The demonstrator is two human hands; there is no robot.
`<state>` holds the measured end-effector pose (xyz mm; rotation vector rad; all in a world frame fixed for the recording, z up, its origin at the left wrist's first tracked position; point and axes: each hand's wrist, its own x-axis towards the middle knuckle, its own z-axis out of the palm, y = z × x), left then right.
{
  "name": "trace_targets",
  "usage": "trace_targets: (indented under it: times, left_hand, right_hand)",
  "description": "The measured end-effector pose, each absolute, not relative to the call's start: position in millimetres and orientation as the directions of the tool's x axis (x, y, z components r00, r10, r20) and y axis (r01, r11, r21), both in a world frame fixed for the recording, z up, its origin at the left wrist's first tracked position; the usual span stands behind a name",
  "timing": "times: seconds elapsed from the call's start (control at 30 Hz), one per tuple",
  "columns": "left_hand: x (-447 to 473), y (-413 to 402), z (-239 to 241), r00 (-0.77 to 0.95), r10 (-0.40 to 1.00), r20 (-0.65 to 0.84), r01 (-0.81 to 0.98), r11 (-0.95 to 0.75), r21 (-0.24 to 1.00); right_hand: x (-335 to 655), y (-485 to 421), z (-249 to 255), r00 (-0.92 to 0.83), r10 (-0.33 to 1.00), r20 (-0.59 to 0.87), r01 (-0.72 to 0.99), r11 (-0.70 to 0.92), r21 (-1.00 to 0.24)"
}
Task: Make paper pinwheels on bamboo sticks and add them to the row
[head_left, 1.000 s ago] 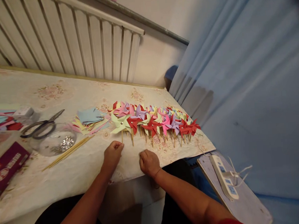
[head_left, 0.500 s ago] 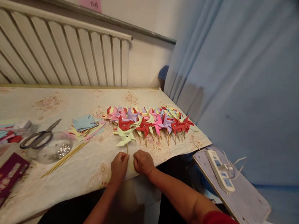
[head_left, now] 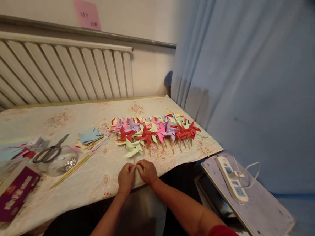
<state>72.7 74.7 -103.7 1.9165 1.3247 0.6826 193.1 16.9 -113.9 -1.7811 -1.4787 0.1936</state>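
A pale green paper pinwheel [head_left: 134, 148] stands upright on a thin wooden stick near the table's front edge. My left hand [head_left: 127, 175] pinches the lower part of that stick. From the other side my right hand [head_left: 147, 171] is closed at the same stick, its fingertips meeting those of the left. Just behind are rows of finished pinwheels [head_left: 148, 134] in red, pink, purple, yellow and blue, their sticks pointing toward me. The lower end of the held stick is hidden by my fingers.
Left on the flowered tablecloth [head_left: 97, 185] are scissors [head_left: 49, 153], a clear dish with shiny pins [head_left: 69, 164], loose sticks [head_left: 71, 170], coloured paper pieces [head_left: 90, 138] and a purple box [head_left: 15, 194]. A power strip [head_left: 232, 181] lies on a board at right, beside a blue curtain [head_left: 252, 91].
My right hand has moved left to meet the left hand at the pinwheel's stick; before, there was a gap between them. The camera view has shifted slightly.
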Motion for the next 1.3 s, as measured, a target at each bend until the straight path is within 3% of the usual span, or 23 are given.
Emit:
trace_targets:
  times: [0.53,0.8,1.1,1.3]
  left_hand:
    - [75,74,-112,0.412,0.905,0.107,0.667,-0.379,0.642]
    - [58,89,-113,0.529,0.832,0.166,0.588,-0.501,0.635]
    - [29,108,-101,0.458,0.860,0.223,0.845,-0.500,0.190]
    - [33,101,-95,0.437,0.877,0.203,0.882,-0.461,0.093]
  right_hand:
    - [190,22,-115,0.421,0.853,0.310,0.637,-0.034,-0.771]
    - [192,27,-116,0.491,0.837,0.242,0.542,-0.076,-0.837]
    - [193,24,-119,0.473,0.840,0.268,0.559,-0.051,-0.828]
    - [192,21,-118,0.404,0.865,0.297,0.638,-0.034,-0.769]
